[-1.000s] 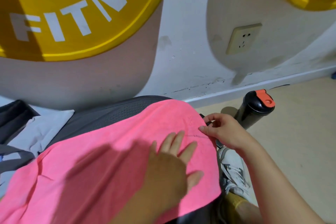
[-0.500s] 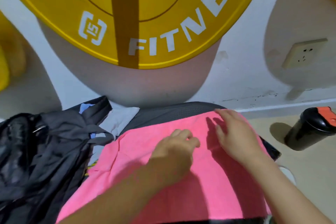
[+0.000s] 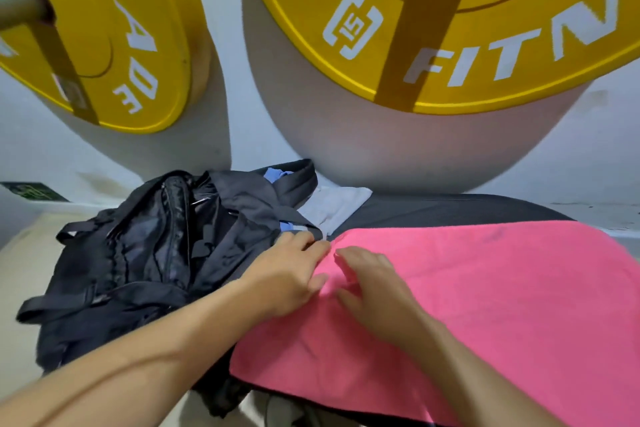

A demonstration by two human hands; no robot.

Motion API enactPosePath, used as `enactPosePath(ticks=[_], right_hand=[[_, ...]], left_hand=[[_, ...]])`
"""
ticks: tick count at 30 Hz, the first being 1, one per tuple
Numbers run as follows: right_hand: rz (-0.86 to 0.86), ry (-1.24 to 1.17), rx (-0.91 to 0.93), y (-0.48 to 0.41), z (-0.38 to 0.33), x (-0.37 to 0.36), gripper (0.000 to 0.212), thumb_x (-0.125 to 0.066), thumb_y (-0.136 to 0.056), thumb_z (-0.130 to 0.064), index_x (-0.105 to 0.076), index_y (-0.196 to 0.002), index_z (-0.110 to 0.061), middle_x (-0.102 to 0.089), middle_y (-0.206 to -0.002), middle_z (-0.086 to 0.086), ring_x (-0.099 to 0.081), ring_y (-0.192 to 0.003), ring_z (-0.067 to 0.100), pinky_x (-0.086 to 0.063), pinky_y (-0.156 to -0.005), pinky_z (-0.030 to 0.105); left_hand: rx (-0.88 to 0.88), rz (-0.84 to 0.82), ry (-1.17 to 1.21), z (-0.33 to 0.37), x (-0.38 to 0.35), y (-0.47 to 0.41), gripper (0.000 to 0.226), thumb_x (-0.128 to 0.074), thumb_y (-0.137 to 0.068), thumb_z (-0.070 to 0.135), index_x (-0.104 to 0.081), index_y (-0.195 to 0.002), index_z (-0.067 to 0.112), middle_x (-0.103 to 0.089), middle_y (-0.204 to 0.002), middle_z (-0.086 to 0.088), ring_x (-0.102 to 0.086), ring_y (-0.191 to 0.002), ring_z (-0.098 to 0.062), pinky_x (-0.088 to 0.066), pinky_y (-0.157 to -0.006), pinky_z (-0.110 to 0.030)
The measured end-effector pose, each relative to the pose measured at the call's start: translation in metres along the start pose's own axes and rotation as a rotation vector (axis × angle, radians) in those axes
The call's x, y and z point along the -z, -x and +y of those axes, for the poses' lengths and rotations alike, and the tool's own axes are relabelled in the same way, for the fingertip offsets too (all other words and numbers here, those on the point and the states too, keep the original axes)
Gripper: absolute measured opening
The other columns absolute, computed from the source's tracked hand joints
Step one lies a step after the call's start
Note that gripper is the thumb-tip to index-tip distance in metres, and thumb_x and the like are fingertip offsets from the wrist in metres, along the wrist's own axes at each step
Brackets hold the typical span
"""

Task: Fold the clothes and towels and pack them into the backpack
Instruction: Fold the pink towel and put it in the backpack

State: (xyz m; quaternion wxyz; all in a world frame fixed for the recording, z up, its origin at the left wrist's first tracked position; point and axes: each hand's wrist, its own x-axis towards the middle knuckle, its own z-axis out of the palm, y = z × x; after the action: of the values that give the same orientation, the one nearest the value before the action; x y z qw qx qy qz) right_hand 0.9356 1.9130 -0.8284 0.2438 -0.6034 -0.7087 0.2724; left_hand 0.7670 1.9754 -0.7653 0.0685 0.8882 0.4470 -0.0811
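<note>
Pink towel (image 3: 485, 288) lies spread over the dark bench pad (image 3: 450, 210), and we have both hands at its left corner. Our left hand (image 3: 287, 274) rests there with fingers fairly straight, just beside the black backpack (image 3: 138, 253). Our right hand (image 3: 374, 288) presses the cloth with fingers lightly bent, gripping nothing that we can make out. We judge two risks. The towel reaches the pad's near edge, so a one-sided pull may drag it floorward. A fold started here may also go askew or catch the dark garment (image 3: 249, 204) draped on the backpack.
</note>
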Motion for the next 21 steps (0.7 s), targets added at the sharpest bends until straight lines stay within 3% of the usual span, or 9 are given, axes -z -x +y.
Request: enactPosePath(ticks=[3, 6, 9, 10, 12, 14, 16, 18, 21], right_hand=[[-0.032, 0.064, 0.019, -0.021, -0.014, -0.017, 0.055, -0.055, -0.08, -0.029, -0.043, -0.133, -0.035, -0.042, -0.127, -0.009, -0.039, -0.11, 0.022, -0.045, -0.085, 0.039], [0.053, 0.172, 0.014, -0.029, -0.017, -0.026, 0.029, -0.051, -0.086, -0.022, -0.059, -0.111, -0.033, -0.046, -0.113, -0.009, -0.04, -0.104, 0.02, -0.044, -0.074, 0.035], [0.13, -0.029, 0.006, -0.037, -0.014, -0.028, 0.022, -0.054, -0.087, -0.017, -0.068, -0.095, -0.032, -0.05, -0.094, -0.011, -0.039, -0.094, 0.015, -0.038, -0.075, 0.023], [0.148, -0.123, 0.02, -0.042, -0.014, -0.026, 0.02, -0.057, -0.087, -0.018, -0.071, -0.091, -0.032, -0.053, -0.089, -0.012, -0.042, -0.09, 0.014, -0.035, -0.079, 0.018], [0.153, -0.255, 0.049, -0.054, -0.016, -0.021, 0.019, -0.058, -0.09, -0.024, -0.072, -0.078, -0.026, -0.06, -0.076, -0.01, -0.049, -0.082, 0.012, -0.039, -0.082, 0.024], [0.102, -0.369, -0.03, -0.064, -0.023, -0.012, 0.026, -0.056, -0.093, -0.026, -0.07, -0.072, -0.019, -0.063, -0.068, -0.008, -0.054, -0.073, 0.008, -0.044, -0.073, 0.031], [0.095, -0.462, -0.104, -0.073, -0.031, -0.004, 0.026, -0.055, -0.093, -0.022, -0.065, -0.07, -0.017, -0.058, -0.058, -0.009, -0.049, -0.058, 0.004, -0.04, -0.06, 0.029], [0.156, -0.471, -0.119, -0.084, -0.036, 0.001, 0.028, -0.056, -0.092, -0.021, -0.06, -0.064, -0.02, -0.053, -0.052, -0.013, -0.044, -0.053, 0.002, -0.037, -0.056, 0.023], [0.265, -0.444, -0.092, -0.104, -0.043, 0.007, 0.027, -0.057, -0.092, -0.023, -0.062, -0.065, -0.021, -0.053, -0.056, -0.011, -0.045, -0.059, 0.004, -0.036, -0.059, 0.025]], left_hand=[[-0.05, 0.042, -0.068, -0.015, 0.001, 0.005, 0.049, -0.048, -0.087, 0.055, -0.046, -0.124, 0.023, -0.046, -0.118, 0.004, -0.041, -0.109, -0.02, -0.043, -0.088, -0.035], [-0.076, 0.008, -0.202, -0.036, -0.001, 0.019, 0.05, -0.047, -0.078, 0.059, -0.045, -0.113, 0.023, -0.05, -0.109, 0.005, -0.047, -0.099, -0.021, -0.032, -0.075, -0.031], [-0.02, 0.004, -0.307, -0.042, -0.005, 0.025, 0.037, -0.055, -0.079, 0.05, -0.044, -0.102, 0.023, -0.054, -0.099, 0.003, -0.048, -0.096, -0.023, -0.026, -0.072, -0.032], [0.012, 0.045, -0.239, -0.043, -0.005, 0.024, 0.032, -0.053, -0.084, 0.052, -0.047, -0.099, 0.024, -0.056, -0.094, 0.005, -0.049, -0.094, -0.021, -0.029, -0.074, -0.032], [0.1, 0.113, 0.024, -0.044, -0.001, 0.022, 0.028, -0.048, -0.09, 0.052, -0.054, -0.089, 0.025, -0.058, -0.075, 0.013, -0.048, -0.088, -0.014, -0.037, -0.082, -0.03], [0.204, 0.083, 0.272, -0.048, 0.001, 0.018, 0.025, -0.05, -0.09, 0.047, -0.059, -0.086, 0.024, -0.058, -0.061, 0.023, -0.05, -0.08, -0.009, -0.04, -0.085, -0.027], [0.275, -0.023, 0.367, -0.05, 0.001, 0.015, 0.023, -0.052, -0.087, 0.051, -0.057, -0.095, 0.029, -0.058, -0.063, 0.029, -0.051, -0.075, -0.004, -0.039, -0.088, -0.026], [0.269, -0.092, 0.309, -0.051, -0.005, 0.013, 0.022, -0.055, -0.085, 0.053, -0.05, -0.088, 0.032, -0.056, -0.07, 0.019, -0.047, -0.075, -0.006, -0.036, -0.087, -0.027], [0.311, 0.004, 0.354, -0.052, -0.011, 0.01, 0.032, -0.051, -0.087, 0.041, -0.037, -0.068, 0.019, -0.044, -0.064, 0.004, -0.045, -0.075, -0.02, -0.035, -0.075, -0.031]])
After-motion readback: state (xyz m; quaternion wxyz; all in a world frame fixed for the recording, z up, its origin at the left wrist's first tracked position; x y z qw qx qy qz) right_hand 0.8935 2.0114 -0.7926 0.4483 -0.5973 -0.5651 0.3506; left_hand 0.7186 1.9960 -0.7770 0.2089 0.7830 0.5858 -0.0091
